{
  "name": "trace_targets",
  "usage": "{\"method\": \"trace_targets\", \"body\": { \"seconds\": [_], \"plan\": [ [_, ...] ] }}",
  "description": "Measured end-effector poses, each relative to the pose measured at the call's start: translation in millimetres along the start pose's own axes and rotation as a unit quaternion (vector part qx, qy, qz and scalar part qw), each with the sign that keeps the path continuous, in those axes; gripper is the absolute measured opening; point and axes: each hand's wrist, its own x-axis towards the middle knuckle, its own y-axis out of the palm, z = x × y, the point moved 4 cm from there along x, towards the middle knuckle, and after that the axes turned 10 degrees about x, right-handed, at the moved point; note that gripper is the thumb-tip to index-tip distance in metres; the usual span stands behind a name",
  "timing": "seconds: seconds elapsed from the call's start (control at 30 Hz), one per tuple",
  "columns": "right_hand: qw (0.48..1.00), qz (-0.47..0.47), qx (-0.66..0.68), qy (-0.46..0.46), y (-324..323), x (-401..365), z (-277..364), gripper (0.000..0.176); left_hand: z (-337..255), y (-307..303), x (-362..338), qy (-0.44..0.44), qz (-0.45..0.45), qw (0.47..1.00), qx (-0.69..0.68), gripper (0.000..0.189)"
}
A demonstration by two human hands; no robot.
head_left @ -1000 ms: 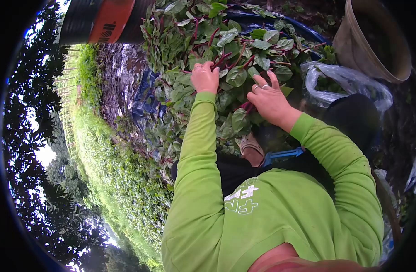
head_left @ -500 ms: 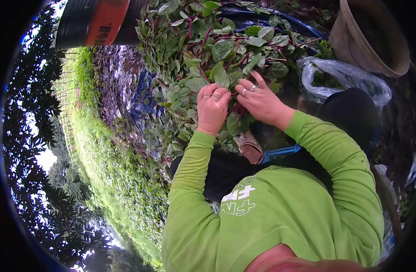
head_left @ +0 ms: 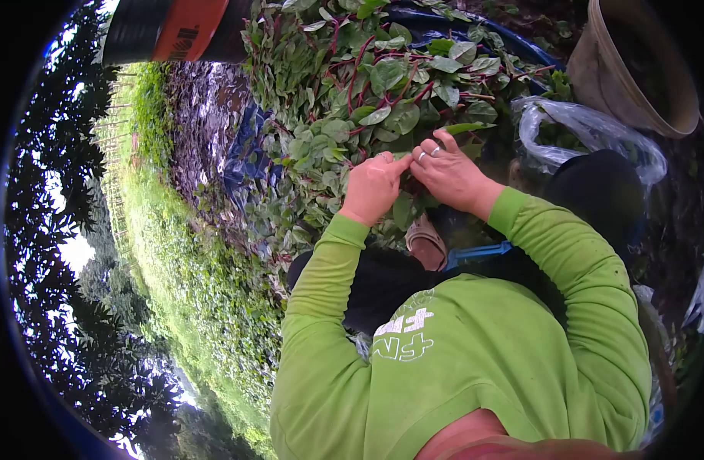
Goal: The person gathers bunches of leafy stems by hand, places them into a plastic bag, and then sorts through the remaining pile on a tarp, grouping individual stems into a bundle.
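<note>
A big heap of Malabar spinach [head_left: 344, 130], green leaves on red-purple stems, spreads in front of me. My left hand [head_left: 373, 188] is closed at the near edge of the heap, its fingers bent and pinched. Against its fingertips lies my right hand [head_left: 453, 178], wearing rings, with the thumb side tucked under and the fingers curled. A single leaf [head_left: 467, 127] sticks out beyond the right fingers. Below the hands hangs another green leaf [head_left: 402, 210]. The stem between the fingertips is mostly hidden by the hands.
A clear plastic bag [head_left: 574, 126] with greens in it lies to the right, below a tan bucket [head_left: 597, 73]. A black and orange drum [head_left: 187, 31] stands at upper left. Blue sheeting [head_left: 245, 157] shows beside the heap. My sandalled foot [head_left: 426, 244] is close below.
My hands have come closer together, fingertips now meeting. The leaf that stood upright between them is no longer seen there. The view has shifted slightly.
</note>
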Motion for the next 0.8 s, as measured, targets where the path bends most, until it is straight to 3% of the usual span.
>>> {"method": "trace_targets", "body": {
  "seconds": [0.07, 0.1, 0.17, 0.2, 0.3, 0.33, 0.57, 0.67, 0.8],
  "plan": [
    [1.000, -0.005, 0.005, -0.010, -1.7, 1.1, 2.9, 0.017, 10.7, 3.3, 0.5, 0.009, 0.031, 0.999, -0.014, 0.032],
    [1.000, -0.009, 0.008, -0.014, -3.3, 2.8, 2.3, 0.017, 19.9, 7.7, 1.6, -0.063, 0.056, 0.981, -0.172, 0.028],
    [1.000, -0.001, 0.010, -0.016, -3.9, 3.3, 2.0, 0.016, 33.2, 25.4, 1.3, -0.197, 0.104, 0.855, -0.469, 0.023],
    [1.000, 0.009, 0.008, -0.014, -3.7, 3.8, 1.5, 0.015, 36.2, 29.1, 3.6, -0.198, 0.075, 0.898, -0.386, 0.033],
    [0.999, 0.037, -0.014, -0.024, -6.2, 2.3, 4.1, 0.014, 23.2, 12.1, 0.7, -0.232, 0.188, 0.954, -0.028, 0.049],
    [0.998, 0.046, -0.023, -0.032, -6.7, 2.1, 6.4, 0.013, 25.6, 18.9, -3.0, -0.221, 0.155, 0.959, -0.087, 0.064],
    [0.994, 0.050, 0.025, -0.098, -0.6, -12.6, 18.6, 0.014, 47.4, 75.3, -30.5, -0.316, 0.341, 0.847, -0.257, 0.067],
    [0.993, 0.045, 0.045, -0.101, -2.6, -15.3, 22.6, 0.014, 31.3, 65.6, -43.3, -0.391, 0.264, 0.767, -0.435, 0.056],
    [0.992, 0.071, 0.055, -0.093, -3.1, -17.7, 27.0, 0.011, 49.6, 84.6, -61.7, -0.322, 0.047, 0.934, -0.148, 0.029]
  ]
}}
